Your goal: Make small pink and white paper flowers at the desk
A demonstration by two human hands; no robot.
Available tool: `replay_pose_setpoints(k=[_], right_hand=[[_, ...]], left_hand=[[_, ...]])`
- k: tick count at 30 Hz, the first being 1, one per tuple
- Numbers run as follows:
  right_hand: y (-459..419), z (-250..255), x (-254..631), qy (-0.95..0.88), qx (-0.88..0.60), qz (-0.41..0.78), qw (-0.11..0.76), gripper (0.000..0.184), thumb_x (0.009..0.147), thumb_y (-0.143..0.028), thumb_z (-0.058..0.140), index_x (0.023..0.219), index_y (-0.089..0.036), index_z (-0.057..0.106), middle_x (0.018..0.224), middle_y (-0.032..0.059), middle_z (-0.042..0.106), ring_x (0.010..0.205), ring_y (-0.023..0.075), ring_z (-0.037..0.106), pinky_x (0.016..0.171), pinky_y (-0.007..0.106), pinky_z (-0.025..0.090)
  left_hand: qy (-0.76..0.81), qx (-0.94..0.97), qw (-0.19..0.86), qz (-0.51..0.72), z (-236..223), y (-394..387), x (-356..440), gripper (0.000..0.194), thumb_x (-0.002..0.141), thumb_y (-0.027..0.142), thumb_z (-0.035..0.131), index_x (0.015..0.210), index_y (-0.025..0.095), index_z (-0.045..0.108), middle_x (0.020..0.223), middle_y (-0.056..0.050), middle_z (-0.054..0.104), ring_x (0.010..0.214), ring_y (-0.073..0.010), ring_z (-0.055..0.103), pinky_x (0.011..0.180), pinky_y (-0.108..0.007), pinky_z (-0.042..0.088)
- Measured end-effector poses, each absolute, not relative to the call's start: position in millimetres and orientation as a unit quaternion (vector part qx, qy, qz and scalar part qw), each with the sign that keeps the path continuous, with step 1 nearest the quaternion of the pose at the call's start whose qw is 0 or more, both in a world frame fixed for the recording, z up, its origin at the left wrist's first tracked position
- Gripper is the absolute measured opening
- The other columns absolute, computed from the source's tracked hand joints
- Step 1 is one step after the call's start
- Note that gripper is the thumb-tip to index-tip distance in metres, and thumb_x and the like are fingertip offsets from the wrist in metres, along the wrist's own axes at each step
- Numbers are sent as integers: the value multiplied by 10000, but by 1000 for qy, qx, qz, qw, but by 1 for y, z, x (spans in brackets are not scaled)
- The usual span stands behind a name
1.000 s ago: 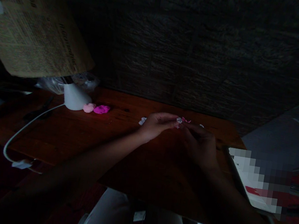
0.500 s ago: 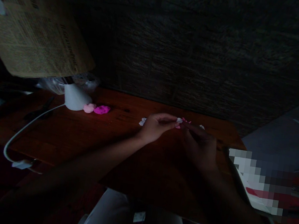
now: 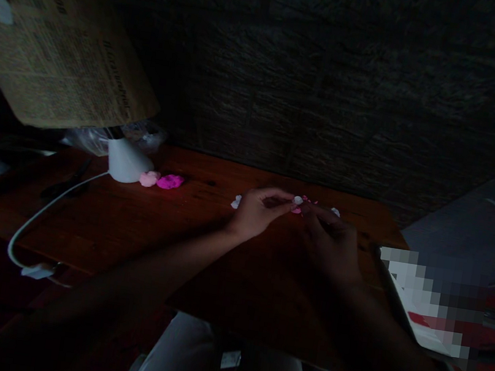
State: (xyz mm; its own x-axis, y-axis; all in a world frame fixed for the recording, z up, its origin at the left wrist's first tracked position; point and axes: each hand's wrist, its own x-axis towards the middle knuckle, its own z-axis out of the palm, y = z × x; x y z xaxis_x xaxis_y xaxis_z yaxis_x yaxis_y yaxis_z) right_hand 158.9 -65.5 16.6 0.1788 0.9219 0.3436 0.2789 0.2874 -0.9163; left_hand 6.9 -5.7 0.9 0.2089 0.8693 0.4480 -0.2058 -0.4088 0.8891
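Observation:
My left hand (image 3: 258,213) pinches a small white piece (image 3: 298,200), which looks like soft modelling clay, between thumb and fingertips. Close against it on the right is my right hand (image 3: 334,242), fingers drawn together; whatever is in them is too dark and small to make out. Small pink bits (image 3: 310,200) lie on the table just behind the fingertips. One white lump (image 3: 236,202) sits left of my left hand, and another white lump (image 3: 335,211) shows beyond my right hand.
On the wooden table (image 3: 196,215), a pale pink lump (image 3: 149,179) and a magenta lump (image 3: 170,182) rest beside a white lamp base (image 3: 127,162) with a newsprint shade (image 3: 72,54). Dark scissors (image 3: 64,183) lie left, near a white cord (image 3: 20,226). A brick wall (image 3: 280,91) stands behind.
The white piece turns slightly between my fingertips and looks rounder on top. Both hands stay almost in place, with only a slight shift of the whole view.

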Motion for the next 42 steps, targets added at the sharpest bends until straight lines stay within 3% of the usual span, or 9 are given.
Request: replay_pose_setpoints(k=[4, 12, 21, 28, 31, 35, 42], right_hand=[[-66, 17, 158, -565, -521, 318, 555, 272, 834, -446, 687, 964, -235, 799, 854, 51, 735, 716, 182, 632, 583, 302, 516], [-67, 17, 155, -571, -500, 357, 545, 360, 791, -483, 730, 1066, -257, 783, 952, 51, 751, 582, 117, 556, 495, 262, 488], [-65, 16, 160, -590, -503, 287, 563, 339, 826, -487, 693, 1055, -251, 779, 1017, 73, 763, 686, 164, 634, 570, 297, 511], [-63, 8, 166, -600, -542, 253, 531, 376, 814, -455, 720, 1094, -209, 765, 721, 35, 741, 559, 160, 607, 523, 287, 472], [-62, 7, 169, -610, -545, 223, 530, 347, 837, -446, 697, 1082, -209, 769, 734, 40, 748, 633, 191, 661, 588, 314, 509], [-63, 14, 171, -649, -520, 160, 532, 228, 872, -392, 673, 1013, -254, 788, 1001, 64, 776, 908, 239, 715, 819, 383, 544], [-63, 21, 175, -721, -500, 71, 474, 225, 917, -312, 614, 1058, -291, 789, 1080, 76, 759, 944, 253, 714, 839, 416, 555]], left_hand=[[281, 629, 439, 577, -1, -6, 6, 190, 757, 306, 781, 884, 166, 772, 929, -65, 782, 851, -156, 726, 807, -289, 568], [277, 628, 425, 590, -1, -3, 4, 211, 765, 345, 775, 898, 181, 775, 926, -58, 786, 841, -159, 732, 799, -292, 573], [269, 604, 475, 581, 3, -5, 7, 274, 709, 353, 817, 905, 167, 770, 937, -64, 786, 841, -156, 727, 824, -297, 571], [278, 594, 545, 522, 5, -8, 7, 345, 691, 396, 825, 930, 154, 766, 960, -81, 780, 797, -148, 698, 730, -277, 536], [274, 597, 562, 503, 7, -8, 6, 376, 677, 406, 835, 943, 150, 761, 981, -86, 776, 829, -157, 699, 737, -277, 530], [270, 597, 581, 483, 10, -6, 3, 390, 746, 468, 770, 967, 148, 749, 959, -98, 771, 848, -172, 710, 687, -262, 526], [277, 626, 572, 451, 15, -1, -5, 359, 795, 466, 729, 967, 152, 737, 945, -98, 772, 824, -161, 718, 665, -247, 528]])
